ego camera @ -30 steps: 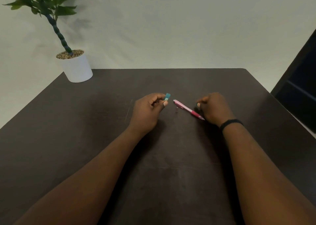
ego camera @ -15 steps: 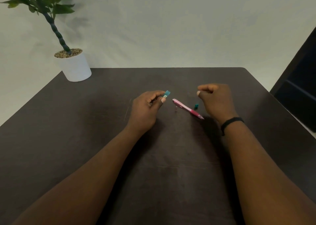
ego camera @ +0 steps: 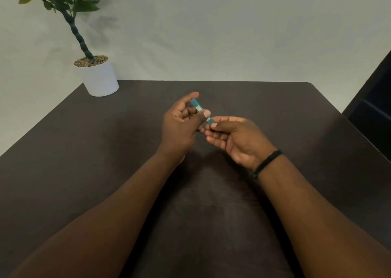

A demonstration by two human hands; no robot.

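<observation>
Teal tube (ego camera: 198, 107) held in the air over a dark table (ego camera: 84, 172), slanting from far-left down to near-right. The left hand (ego camera: 179, 127) pinches its farther part between thumb and forefinger; the right hand (ego camera: 234, 138), palm up, pinches its nearer end.

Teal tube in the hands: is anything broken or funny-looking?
Nothing stands out. The teal tube looks whole, held tilted between the left hand and right hand above the table; nothing is spilled.

Looks like office/home desk setup: dark wood-grain table (ego camera: 84, 172), plain off-white wall (ego camera: 232, 34), small potted plant (ego camera: 93, 66) w/ white pot at far-left corner.
</observation>
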